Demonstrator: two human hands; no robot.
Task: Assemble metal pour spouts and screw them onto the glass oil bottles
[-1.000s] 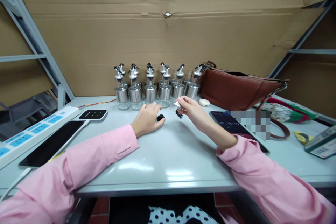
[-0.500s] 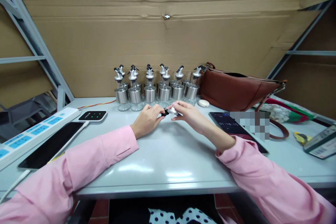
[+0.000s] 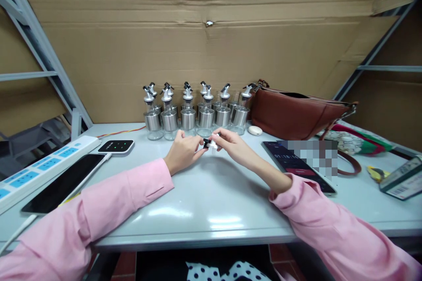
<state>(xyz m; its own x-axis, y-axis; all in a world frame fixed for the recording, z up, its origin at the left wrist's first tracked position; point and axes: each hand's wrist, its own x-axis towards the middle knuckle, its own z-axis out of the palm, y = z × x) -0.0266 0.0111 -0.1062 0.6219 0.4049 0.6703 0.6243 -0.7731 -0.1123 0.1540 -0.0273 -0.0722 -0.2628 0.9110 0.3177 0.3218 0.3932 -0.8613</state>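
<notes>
Frame centre: my left hand (image 3: 184, 151) pinches black fitting (image 3: 206, 143), right hand (image 3: 232, 144) pinches silvery piece (image 3: 214, 145); crooked alignment could cause slipping.

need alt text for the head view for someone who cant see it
A person's left hand and right hand, in pink sleeves, hold a small black-and-silver part between them over a pale-grey table. Behind stand clear glass bottles with silver metal bands, many topped by black-and-silver spouts, beside a brown leather handbag.
</notes>
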